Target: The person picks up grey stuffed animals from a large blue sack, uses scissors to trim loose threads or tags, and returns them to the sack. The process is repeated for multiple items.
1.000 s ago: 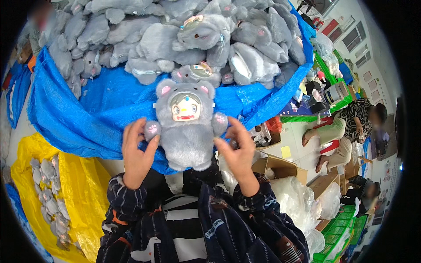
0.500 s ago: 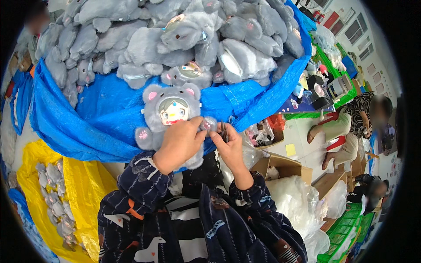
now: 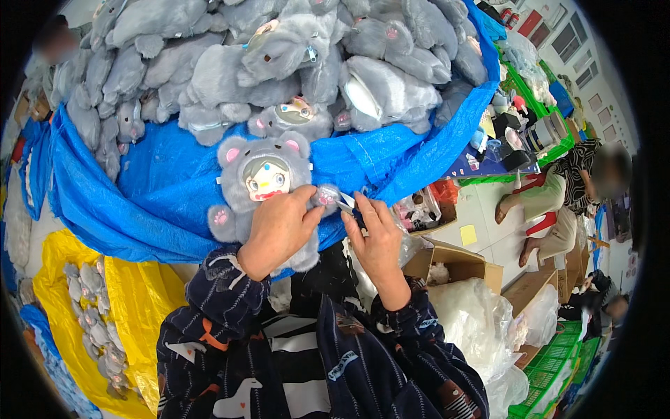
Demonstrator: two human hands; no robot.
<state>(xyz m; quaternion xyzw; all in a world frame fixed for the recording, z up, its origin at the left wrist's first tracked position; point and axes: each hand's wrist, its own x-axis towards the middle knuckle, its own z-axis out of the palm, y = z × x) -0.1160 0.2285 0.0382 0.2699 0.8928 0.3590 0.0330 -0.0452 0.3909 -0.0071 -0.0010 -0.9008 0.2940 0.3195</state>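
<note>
A grey plush bear (image 3: 246, 157) with pink ears and a doll-like face faces up in front of me. My left hand (image 3: 280, 225) is closed on it, thumb and fingers pinching at the base of the paw with pink pads (image 3: 326, 196). To the right of that paw, my right hand (image 3: 375, 237) holds small thread snips (image 3: 347, 203). Their pale metal tips point toward the paw; whether they touch its fur I cannot tell. Most of the snips' body is hidden in the fingers. Under the bear lies the blue tarpaulin sack (image 3: 167, 167).
Grey plush bears (image 3: 279, 59) are heaped in the blue sack ahead. A yellow sack (image 3: 143, 293) with smaller grey plush pieces (image 3: 94, 314) stands at left. At right are a cardboard box (image 3: 457, 265), clear plastic bags (image 3: 474, 321), green crates (image 3: 551, 363) and a seated person (image 3: 558, 199).
My right hand has turned and moved slightly right, and the snips' metal tips now show beside the paw. The left hand keeps its pinch on the bear.
</note>
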